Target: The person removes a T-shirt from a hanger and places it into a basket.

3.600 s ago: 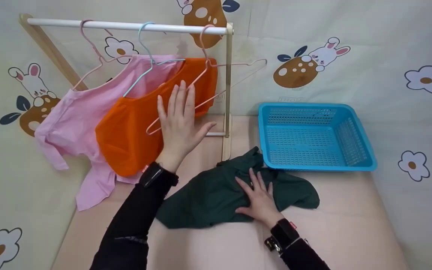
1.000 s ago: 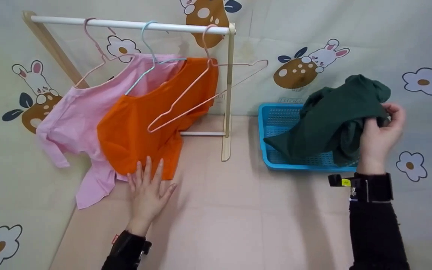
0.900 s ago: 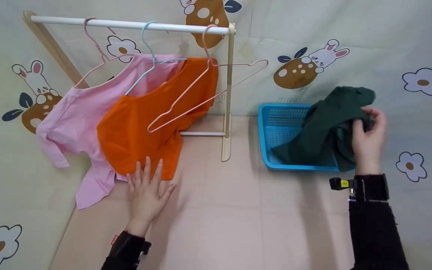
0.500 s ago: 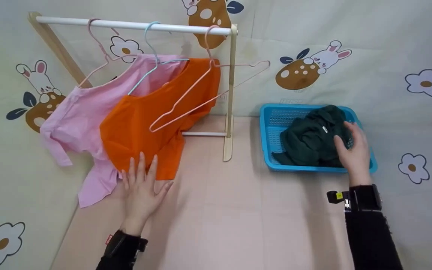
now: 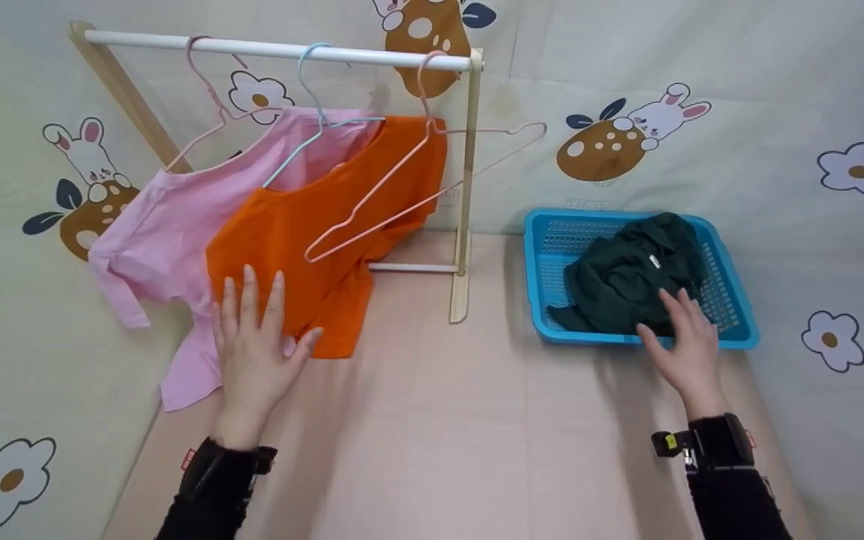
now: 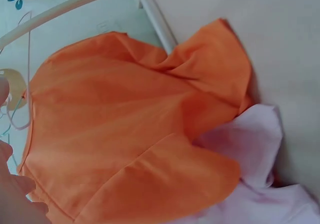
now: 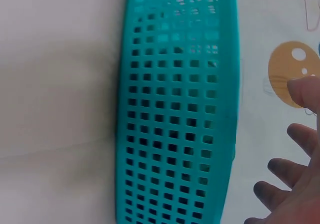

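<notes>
My left hand [image 5: 256, 352] has its fingers spread in front of the orange shirt [image 5: 282, 247]; whether it touches the cloth I cannot tell. That shirt hangs on a light blue hanger [image 5: 312, 90], in front of a pink shirt [image 5: 154, 240] on a pink hanger [image 5: 207, 90]. At the near rim of the blue basket [image 5: 738, 334], my right hand [image 5: 687, 345] holds nothing, its fingers loosely spread. A dark green garment [image 5: 619, 277] lies bunched in the basket, with a small white tag showing. The right wrist view shows the basket's perforated side wall [image 7: 170, 109].
A bare pink wire hanger [image 5: 372, 199] hangs at the right end of the rack's white rail [image 5: 372, 57]. The rack's wooden foot [image 5: 460, 300] stands on the pale tabletop [image 5: 447, 435]. Patterned cloth [image 5: 777, 247] covers the walls behind and at the sides.
The green garment went from the tabletop into the basket. My right hand let go of it and drew back toward the near rim. My left hand shifted left and up beside the orange shirt.
</notes>
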### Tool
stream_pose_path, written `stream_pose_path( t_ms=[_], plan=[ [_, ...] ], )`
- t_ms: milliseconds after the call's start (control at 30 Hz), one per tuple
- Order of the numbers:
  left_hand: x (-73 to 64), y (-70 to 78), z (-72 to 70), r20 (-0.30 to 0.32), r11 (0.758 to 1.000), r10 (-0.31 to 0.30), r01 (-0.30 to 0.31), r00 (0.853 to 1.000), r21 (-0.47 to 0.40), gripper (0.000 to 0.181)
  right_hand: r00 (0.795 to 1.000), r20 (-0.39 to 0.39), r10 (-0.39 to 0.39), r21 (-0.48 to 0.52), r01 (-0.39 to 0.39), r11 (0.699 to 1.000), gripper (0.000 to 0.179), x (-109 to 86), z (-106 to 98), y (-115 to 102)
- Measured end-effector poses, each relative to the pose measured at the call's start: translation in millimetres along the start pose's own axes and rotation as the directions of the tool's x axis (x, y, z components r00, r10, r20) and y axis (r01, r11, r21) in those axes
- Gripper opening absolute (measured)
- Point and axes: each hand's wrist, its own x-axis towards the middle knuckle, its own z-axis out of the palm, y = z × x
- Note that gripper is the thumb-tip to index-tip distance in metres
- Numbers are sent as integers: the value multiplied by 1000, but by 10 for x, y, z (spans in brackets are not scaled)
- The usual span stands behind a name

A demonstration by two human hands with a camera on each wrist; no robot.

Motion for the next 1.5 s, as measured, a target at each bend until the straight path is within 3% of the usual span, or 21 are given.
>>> stream_pose_path(
  t_ms=[100, 267, 533, 700, 933, 1167, 1333, 1500],
  plan=[
    [137, 0, -57, -30, 1000, 16, -16, 999, -1, 84, 1000, -6, -28, -24, 28, 999, 63, -98, 47, -1],
    [375, 45, -129, -17, 1000, 19, -18, 1000, 11, 85, 998, -9, -64, -57, 63, 996, 65, -253, 107, -30],
    [743, 206, -184, -17, 999, 41, -41, 999, 10, 84, 994, -15, -106, -93, 104, 990, 66, -461, 196, -72],
    [993, 293, -186, -48, 998, 60, -59, 997, 14, 81, 989, -33, -143, -113, 139, 984, 66, -556, 250, -71],
    [1364, 431, -204, -42, 998, 58, -58, 997, 10, 83, 993, -3, -116, -145, 115, 983, 66, -694, 344, -101],
    [1717, 562, -254, 35, 999, -29, 30, 999, -30, 82, 988, -39, -149, -138, 143, 980, 66, -775, 480, -142],
    [1905, 627, -235, 92, 992, -102, 109, 990, -68, 73, 979, -51, -197, -122, 190, 974, 66, -830, 604, -166],
    [2086, 670, -200, 104, 974, -183, 194, 978, -113, 66, 968, -65, -241, -107, 234, 966, 64, -870, 689, -189]
  ],
)
